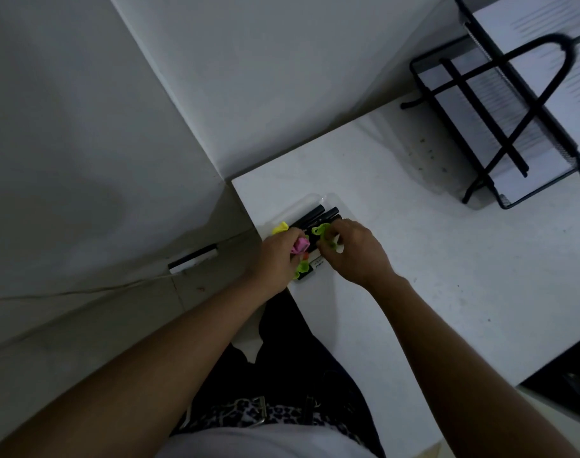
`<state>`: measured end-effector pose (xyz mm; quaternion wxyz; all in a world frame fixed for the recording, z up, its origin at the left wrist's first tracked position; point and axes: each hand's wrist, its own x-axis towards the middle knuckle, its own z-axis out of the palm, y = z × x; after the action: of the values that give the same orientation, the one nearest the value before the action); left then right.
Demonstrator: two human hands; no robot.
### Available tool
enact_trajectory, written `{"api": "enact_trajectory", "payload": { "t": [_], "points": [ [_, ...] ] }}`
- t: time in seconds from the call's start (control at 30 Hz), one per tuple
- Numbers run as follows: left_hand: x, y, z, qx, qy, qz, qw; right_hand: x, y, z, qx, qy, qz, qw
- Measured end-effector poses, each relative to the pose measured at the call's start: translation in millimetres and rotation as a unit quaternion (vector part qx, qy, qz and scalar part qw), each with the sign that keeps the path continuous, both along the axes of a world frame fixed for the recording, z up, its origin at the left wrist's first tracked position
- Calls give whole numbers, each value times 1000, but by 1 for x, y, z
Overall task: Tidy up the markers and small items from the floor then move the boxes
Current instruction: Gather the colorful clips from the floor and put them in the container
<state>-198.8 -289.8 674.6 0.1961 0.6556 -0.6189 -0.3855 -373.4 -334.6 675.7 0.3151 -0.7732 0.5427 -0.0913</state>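
Packing step: my left hand grips a pink item, right hand pinches a green piece over the marker tray; next, seat both beside the black markers.

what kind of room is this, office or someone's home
Probably an office or study corner: a white desk against plain walls, a black wire-mesh paper tray holding sheets, and a clear case of black markers under both hands.
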Motion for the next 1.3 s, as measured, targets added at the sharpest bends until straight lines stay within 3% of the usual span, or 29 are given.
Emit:
{"api": "enact_trajectory", "payload": {
  "t": [0.3,0.53,0.63,0.83,0.97,1.17,1.3],
  "points": [
    [-13,-5,5,-20,26,-6,999,-10,-8,-1,26,56,-19,998],
    [-9,-2,-1,-25,-3,-47,999,-9,0,0,-27,27,5,999],
    [-4,0,-2,-17,4,-34,999,-4,4,3,-26,-38,53,998],
    [16,3,-1,-95,-124,-60,986,3,4,0,-22,46,121,991],
    [25,3,0,-123,-95,-45,987,7,2,0,-32,41,90,995],
    [34,7,-3,-81,-79,6,994,22,3,1,-35,10,87,996],
    [35,3,0,-79,-46,25,995,33,3,-4,-26,39,64,997]
  ]
}}
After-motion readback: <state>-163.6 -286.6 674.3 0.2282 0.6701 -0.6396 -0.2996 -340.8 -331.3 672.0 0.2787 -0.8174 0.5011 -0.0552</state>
